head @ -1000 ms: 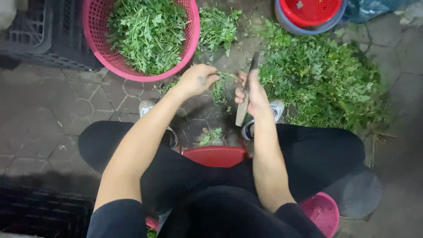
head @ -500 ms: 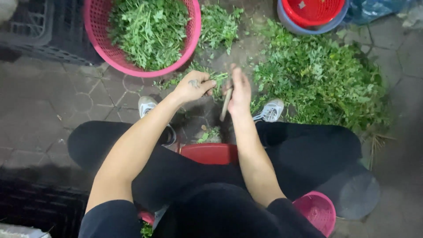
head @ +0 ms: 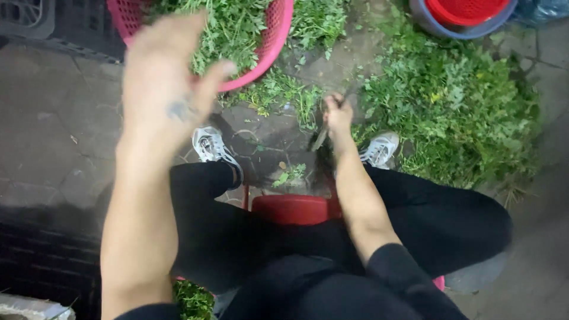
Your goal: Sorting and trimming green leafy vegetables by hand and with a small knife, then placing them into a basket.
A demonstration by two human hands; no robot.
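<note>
The left hand [head: 163, 89], before low beside the knife, now rises empty and spread over the pink basket [head: 278, 35]; the right hand [head: 338, 115] grips the knife [head: 320, 139].

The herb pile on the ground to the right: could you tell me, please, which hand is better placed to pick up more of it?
Probably the right hand: it is low beside the herb pile, though it holds a knife. The left hand is raised, open, near the pink basket.
</note>
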